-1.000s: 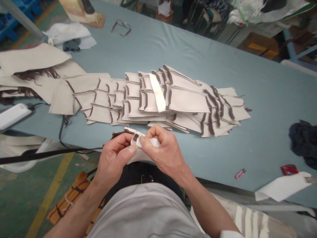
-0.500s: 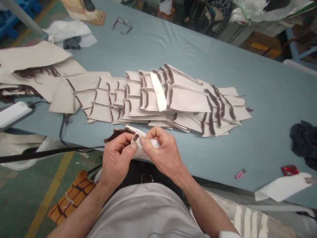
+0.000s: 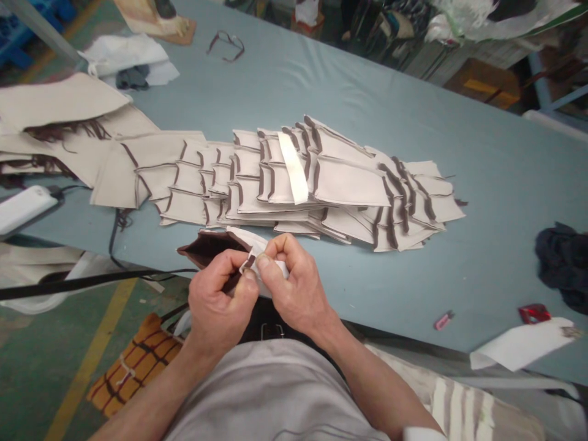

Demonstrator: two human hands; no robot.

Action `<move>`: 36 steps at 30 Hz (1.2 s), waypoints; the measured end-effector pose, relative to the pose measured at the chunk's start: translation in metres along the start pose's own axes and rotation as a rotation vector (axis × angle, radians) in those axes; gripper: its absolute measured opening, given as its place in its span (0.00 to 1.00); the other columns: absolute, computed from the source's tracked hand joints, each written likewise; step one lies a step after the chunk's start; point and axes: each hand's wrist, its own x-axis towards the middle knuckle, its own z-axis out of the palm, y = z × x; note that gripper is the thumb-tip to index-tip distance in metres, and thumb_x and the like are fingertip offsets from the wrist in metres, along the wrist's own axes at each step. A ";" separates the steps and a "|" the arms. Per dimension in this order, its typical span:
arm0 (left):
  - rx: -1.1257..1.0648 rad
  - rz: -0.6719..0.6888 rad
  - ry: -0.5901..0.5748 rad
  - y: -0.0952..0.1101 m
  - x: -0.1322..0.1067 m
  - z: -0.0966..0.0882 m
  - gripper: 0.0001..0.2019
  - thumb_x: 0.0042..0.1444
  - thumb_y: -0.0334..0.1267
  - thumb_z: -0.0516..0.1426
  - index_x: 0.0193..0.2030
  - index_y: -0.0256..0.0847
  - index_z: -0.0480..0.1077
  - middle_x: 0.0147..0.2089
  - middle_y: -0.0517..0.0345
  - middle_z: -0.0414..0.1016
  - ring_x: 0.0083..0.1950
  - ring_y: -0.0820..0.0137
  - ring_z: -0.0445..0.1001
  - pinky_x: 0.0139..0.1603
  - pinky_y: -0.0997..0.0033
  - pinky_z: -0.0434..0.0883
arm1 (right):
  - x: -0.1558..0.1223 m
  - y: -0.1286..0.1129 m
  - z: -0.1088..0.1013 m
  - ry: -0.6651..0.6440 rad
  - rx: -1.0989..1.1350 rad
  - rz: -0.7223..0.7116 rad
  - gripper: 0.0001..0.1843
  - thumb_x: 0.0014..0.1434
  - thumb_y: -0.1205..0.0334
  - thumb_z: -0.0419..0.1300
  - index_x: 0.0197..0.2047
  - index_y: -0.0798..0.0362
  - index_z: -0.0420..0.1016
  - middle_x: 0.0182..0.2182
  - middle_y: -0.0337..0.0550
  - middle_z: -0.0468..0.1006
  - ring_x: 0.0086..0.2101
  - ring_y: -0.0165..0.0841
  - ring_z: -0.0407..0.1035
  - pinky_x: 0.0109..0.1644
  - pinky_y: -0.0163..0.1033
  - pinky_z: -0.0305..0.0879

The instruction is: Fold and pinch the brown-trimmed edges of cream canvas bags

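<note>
Where pinched by left hand (image 3: pixel 219 303) and right hand (image 3: pixel 296 285), cream fabric piece (image 3: pixel 273 272), brown lining (image 3: pixel 209 247) left of grip

Even, flat light — soft sheen on the blue table (image 3: pixel 367 79), faint shadow by the left hand (image 3: pixel 223 303), edges bowed.

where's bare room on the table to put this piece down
Widest patch: the blue tabletop between the overlapping stitched fabric pieces and the dark cloth. Another runs behind the pieces, up to the eyeglasses. Crowded: the far left, with larger fabric sheets, and just ahead of the left hand and right hand.
</note>
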 end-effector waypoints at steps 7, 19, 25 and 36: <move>0.043 0.048 0.072 0.005 -0.003 0.010 0.07 0.57 0.31 0.54 0.30 0.43 0.70 0.24 0.67 0.71 0.23 0.74 0.67 0.24 0.74 0.61 | -0.001 0.010 0.013 -0.070 0.121 0.020 0.13 0.68 0.49 0.50 0.35 0.47 0.62 0.29 0.34 0.66 0.32 0.33 0.63 0.39 0.39 0.60; -0.339 -0.072 -0.153 -0.006 0.017 0.005 0.06 0.55 0.34 0.55 0.27 0.42 0.68 0.24 0.65 0.65 0.25 0.73 0.61 0.26 0.73 0.61 | 0.022 0.015 0.001 -0.252 0.293 0.087 0.25 0.66 0.35 0.57 0.31 0.48 0.62 0.23 0.29 0.58 0.24 0.28 0.52 0.28 0.35 0.54; -0.512 -0.131 -0.242 -0.013 0.034 -0.014 0.04 0.57 0.34 0.58 0.31 0.41 0.71 0.25 0.66 0.65 0.25 0.74 0.58 0.26 0.73 0.59 | 0.004 0.000 -0.039 -0.355 0.143 0.103 0.27 0.63 0.34 0.64 0.34 0.51 0.66 0.24 0.30 0.60 0.24 0.25 0.51 0.25 0.33 0.48; -0.375 -0.061 -0.301 0.003 0.040 -0.042 0.05 0.55 0.36 0.59 0.30 0.41 0.74 0.25 0.64 0.68 0.25 0.73 0.61 0.26 0.74 0.60 | -0.069 0.032 -0.083 -0.601 -0.163 0.281 0.18 0.68 0.47 0.59 0.32 0.52 0.72 0.25 0.34 0.66 0.26 0.29 0.58 0.28 0.35 0.52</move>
